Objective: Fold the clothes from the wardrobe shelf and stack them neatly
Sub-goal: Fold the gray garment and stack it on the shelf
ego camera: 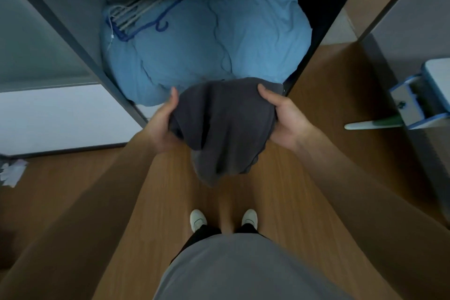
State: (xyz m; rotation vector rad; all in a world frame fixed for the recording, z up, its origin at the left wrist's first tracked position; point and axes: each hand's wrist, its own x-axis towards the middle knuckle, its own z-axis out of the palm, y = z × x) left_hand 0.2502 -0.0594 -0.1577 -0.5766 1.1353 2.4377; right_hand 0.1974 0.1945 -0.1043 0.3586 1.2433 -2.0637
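Observation:
A dark grey garment (224, 124) hangs bunched between my two hands, above the wooden floor and just in front of the open wardrobe. My left hand (163, 124) grips its left edge, thumb on top. My right hand (282, 117) grips the right edge, thumb over the cloth. The lower part of the garment droops loose toward my feet. Behind it, a big light blue duvet (207, 39) fills the wardrobe compartment.
A bundle of hangers (141, 12) lies on the duvet at the back left. Grey wardrobe panels (65, 24) stand on both sides. A small blue and white drawer box (414, 102) sits at right, crumpled paper (12, 172) at left on the floor.

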